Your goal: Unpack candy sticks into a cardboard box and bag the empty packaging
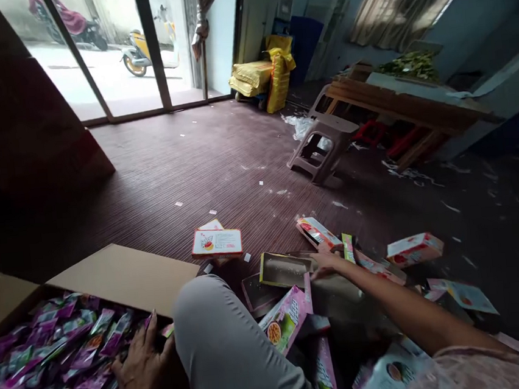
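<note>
My left hand [141, 368] lies at the inner edge of a cardboard carton [124, 271], its fingers stretched over the contents. Many small purple and green snack packets [68, 359] fill that carton. To the right, my right hand [325, 263] reaches down among cardboard boxes on the floor, fingers apart. It is nearest to an open tray-like box with a green edge [285, 269] and a red-and-white box [318, 231]; whether it touches either I cannot tell. A pink and green printed box [287, 320] lies below the hand, by my knee.
Two white printed boxes [217, 242] lie ahead, one on the other. Another red-and-white box [414, 248] is at the right. Farther off stand a plastic stool [323, 142], a wooden table [398, 105] and yellow sacks [252, 76]. Paper scraps litter the floor.
</note>
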A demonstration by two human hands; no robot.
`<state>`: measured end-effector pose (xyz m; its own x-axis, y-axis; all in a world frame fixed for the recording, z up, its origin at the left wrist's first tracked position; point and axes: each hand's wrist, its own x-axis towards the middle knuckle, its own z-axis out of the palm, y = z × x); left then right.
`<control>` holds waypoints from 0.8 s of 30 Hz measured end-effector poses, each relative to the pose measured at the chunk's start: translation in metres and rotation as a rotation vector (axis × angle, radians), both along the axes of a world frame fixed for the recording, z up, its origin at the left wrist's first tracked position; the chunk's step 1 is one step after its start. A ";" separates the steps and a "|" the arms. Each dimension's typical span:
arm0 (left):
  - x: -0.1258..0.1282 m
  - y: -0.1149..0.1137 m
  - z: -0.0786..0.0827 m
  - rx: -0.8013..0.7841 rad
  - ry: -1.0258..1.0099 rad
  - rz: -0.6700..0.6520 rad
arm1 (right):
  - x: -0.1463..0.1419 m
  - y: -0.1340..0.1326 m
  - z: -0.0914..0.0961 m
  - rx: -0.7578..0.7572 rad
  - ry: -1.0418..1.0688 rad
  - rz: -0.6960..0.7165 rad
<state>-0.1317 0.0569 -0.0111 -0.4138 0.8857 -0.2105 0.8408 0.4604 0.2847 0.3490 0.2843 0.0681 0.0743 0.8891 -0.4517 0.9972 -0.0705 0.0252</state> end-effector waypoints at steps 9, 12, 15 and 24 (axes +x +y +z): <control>0.005 -0.005 -0.003 -0.123 0.254 -0.096 | -0.230 0.127 -0.134 -0.116 0.063 0.603; 0.008 -0.005 0.003 -0.160 0.272 -0.101 | -0.265 0.137 -0.174 -0.229 0.033 0.566; 0.011 -0.006 0.006 -0.138 0.291 -0.109 | -0.275 0.132 -0.194 -0.183 0.074 0.460; 0.005 -0.006 -0.008 0.000 0.302 -0.130 | -0.256 0.104 -0.140 -0.401 1.116 -0.243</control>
